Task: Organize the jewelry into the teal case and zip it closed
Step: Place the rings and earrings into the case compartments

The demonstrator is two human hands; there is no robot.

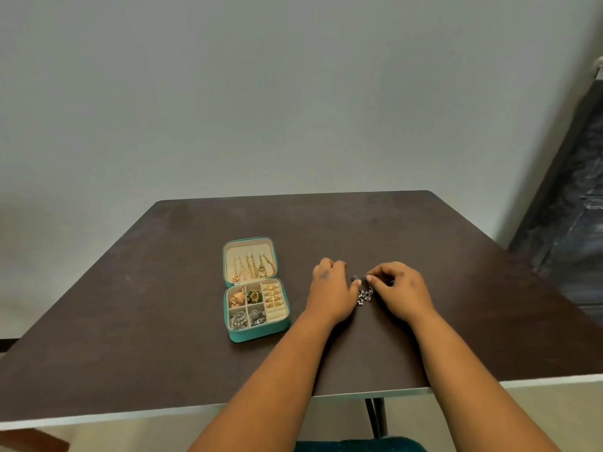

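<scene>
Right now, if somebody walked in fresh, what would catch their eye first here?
Probably the open teal case left of centre on the dark table, its lid lined with gold chains and its compartments full of gold rings and silver pieces. Next, the two hands just right of it: the left hand and right hand together pinch a small silver earring just above the tabletop.

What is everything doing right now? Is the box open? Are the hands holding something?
teal case: open, unzipped, lid laid back.
gold chains: hanging in the lid.
gold rings: slotted in the ring rolls.
silver earrings: out on the table, beside the case.
left hand: pinching the earrings.
right hand: pinching them too.
</scene>
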